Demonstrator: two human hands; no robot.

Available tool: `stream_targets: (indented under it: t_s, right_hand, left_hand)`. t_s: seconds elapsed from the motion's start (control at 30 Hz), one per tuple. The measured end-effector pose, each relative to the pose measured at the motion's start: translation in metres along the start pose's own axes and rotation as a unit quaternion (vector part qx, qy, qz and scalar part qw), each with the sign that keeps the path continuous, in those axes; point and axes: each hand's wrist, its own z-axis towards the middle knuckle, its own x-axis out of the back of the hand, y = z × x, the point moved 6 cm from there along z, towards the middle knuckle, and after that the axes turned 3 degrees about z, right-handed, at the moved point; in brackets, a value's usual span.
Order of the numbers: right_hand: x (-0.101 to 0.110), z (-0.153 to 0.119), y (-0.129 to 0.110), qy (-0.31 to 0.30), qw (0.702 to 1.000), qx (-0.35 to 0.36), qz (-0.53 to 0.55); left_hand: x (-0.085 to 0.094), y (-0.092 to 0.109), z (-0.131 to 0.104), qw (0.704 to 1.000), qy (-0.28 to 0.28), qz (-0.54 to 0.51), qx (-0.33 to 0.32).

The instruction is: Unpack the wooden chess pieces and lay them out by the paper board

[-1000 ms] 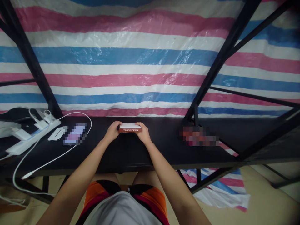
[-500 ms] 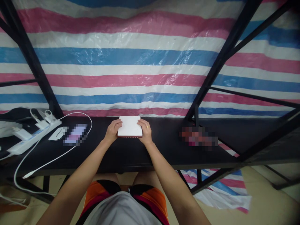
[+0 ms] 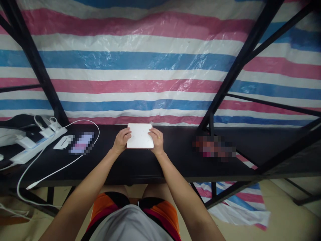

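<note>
A flat, box-like block with a white top face and a thin reddish-brown near edge [image 3: 139, 136] is held over the far half of a long desk with a matte black top [image 3: 175, 157]. Its far edge comes close to the desk's far edge, while a broad strip of black surface runs between its near edge and the desk's near edge. Whether its underside touches the desk cannot be told.

The block sits between the two hands. The left hand [image 3: 122, 139] grips its left edge and the right hand [image 3: 157, 139], wearing a gold-coloured ring, grips its right edge. The fingers on both sides overlap the margins of the white face towards its far corners, spread just the block's width apart; what lies under it is hidden.

To the left, a stretch of desk separates the left hand from a pixelated pale-violet rectangle [image 3: 81, 143], with a thin white cable [image 3: 54, 170] curving round it. Farther left is a long white power strip with plugs [image 3: 40, 146]. To the right, a wider stretch reaches a pixelated reddish item [image 3: 213, 147] near a slanting black metal post [image 3: 227, 83]. Beyond the desk's far edge hangs a shiny red, white and blue striped plastic sheet [image 3: 140, 77].
</note>
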Motion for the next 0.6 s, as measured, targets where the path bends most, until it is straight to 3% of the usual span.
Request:
stream_targets:
  t_s: [0.13, 0.27, 0.33, 0.43, 0.6]
  right_hand:
    - [0.004, 0.002, -0.004, 0.024, 0.999, 0.028, 0.0]
    - [0.005, 0.005, -0.005, 0.032, 0.998, 0.024, 0.05]
    - [0.003, 0.006, 0.002, 0.026, 0.995, -0.051, 0.078]
    - [-0.007, 0.002, 0.019, -0.02, 0.975, -0.186, 0.122]
    - [-0.028, -0.011, 0.038, -0.091, 0.915, -0.324, 0.222]
  left_hand:
    - [0.003, 0.006, -0.002, 0.994, 0.047, 0.04, -0.088]
    - [0.001, 0.01, -0.001, 0.992, 0.039, 0.015, -0.119]
    - [-0.001, 0.006, 0.002, 0.997, 0.036, -0.008, -0.062]
    - [-0.007, -0.008, 0.004, 0.993, 0.012, -0.07, 0.092]
    - [-0.027, -0.033, -0.003, 0.92, -0.065, -0.249, 0.294]
